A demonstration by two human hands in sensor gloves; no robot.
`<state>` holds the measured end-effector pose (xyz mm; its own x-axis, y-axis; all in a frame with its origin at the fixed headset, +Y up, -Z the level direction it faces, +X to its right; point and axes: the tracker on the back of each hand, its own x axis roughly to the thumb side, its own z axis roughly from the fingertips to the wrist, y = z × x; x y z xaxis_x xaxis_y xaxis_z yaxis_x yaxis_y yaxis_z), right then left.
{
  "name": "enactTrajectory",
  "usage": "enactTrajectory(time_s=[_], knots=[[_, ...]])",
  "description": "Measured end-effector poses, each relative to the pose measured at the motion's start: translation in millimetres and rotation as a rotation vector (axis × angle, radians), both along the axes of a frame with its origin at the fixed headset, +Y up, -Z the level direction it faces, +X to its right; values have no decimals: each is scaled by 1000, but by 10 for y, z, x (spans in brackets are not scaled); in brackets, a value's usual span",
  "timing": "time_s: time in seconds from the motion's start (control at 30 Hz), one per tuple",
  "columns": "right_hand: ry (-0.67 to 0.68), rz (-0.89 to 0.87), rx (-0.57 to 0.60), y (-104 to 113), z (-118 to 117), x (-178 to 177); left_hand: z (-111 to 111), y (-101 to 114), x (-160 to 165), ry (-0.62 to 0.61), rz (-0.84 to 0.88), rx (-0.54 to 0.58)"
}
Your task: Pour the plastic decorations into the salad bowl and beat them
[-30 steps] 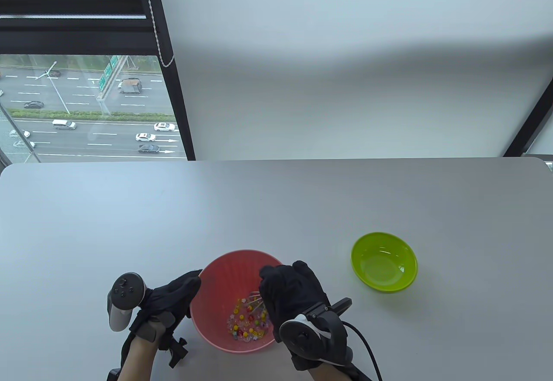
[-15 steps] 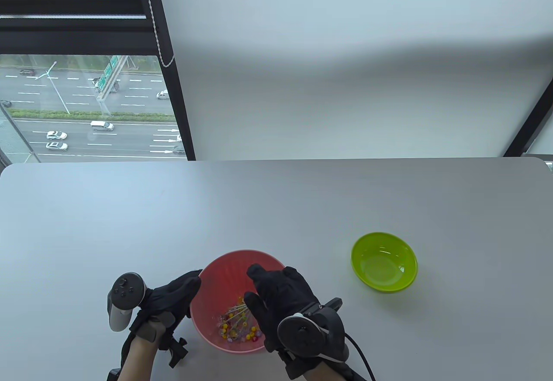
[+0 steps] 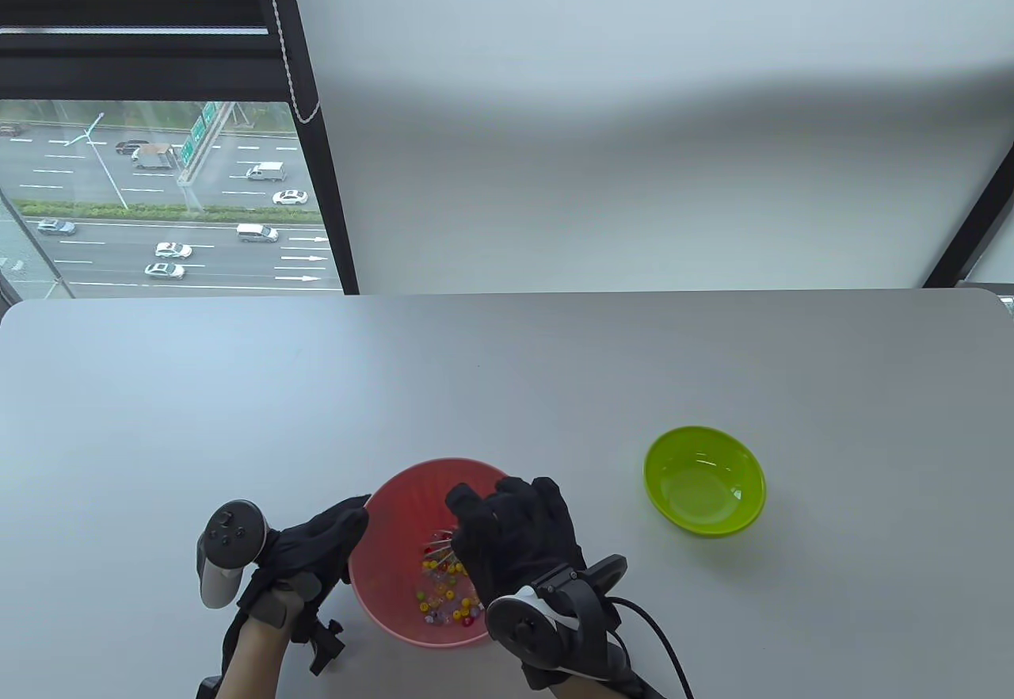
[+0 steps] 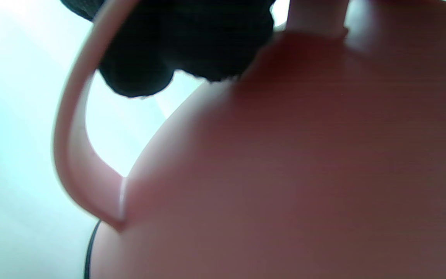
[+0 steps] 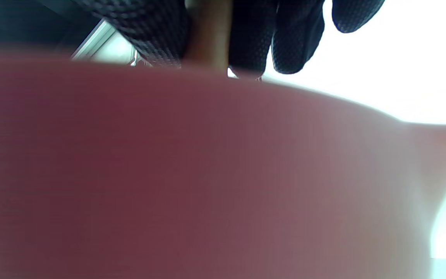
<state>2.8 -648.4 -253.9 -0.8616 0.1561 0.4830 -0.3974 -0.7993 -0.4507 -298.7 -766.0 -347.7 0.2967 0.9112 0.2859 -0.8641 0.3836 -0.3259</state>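
A pink salad bowl [image 3: 396,501] stands near the table's front edge with several small coloured plastic decorations [image 3: 445,594] on its bottom. My right hand [image 3: 511,529] hovers over the bowl, fingers curled round the wooden handle [image 5: 209,35] of a wire whisk [image 3: 438,548] whose wires reach down among the decorations. My left hand [image 3: 321,544] grips the bowl's left side at its loop handle [image 4: 72,135]. In both wrist views the bowl's pink wall [image 5: 192,174] fills most of the picture, blurred.
An empty lime-green bowl [image 3: 704,479] sits to the right of the pink one. The grey table [image 3: 507,382] stretches back to a white wall and a window. A black cable [image 3: 669,639] trails from the right wrist.
The right hand with the whisk has swung round inside the bowl, from the right side to the front left and back toward the middle. The decorations have shifted about. The left hand has stayed put.
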Motion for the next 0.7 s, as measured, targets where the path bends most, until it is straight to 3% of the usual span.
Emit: enactTrajectory(time_s=[0.4,0.7], knots=[[-17,-61,53,32,13,81,1,0,-1,0,0,1],[73,-153,-52,18,-16,74,-2,-1,1,-1,1,-2]])
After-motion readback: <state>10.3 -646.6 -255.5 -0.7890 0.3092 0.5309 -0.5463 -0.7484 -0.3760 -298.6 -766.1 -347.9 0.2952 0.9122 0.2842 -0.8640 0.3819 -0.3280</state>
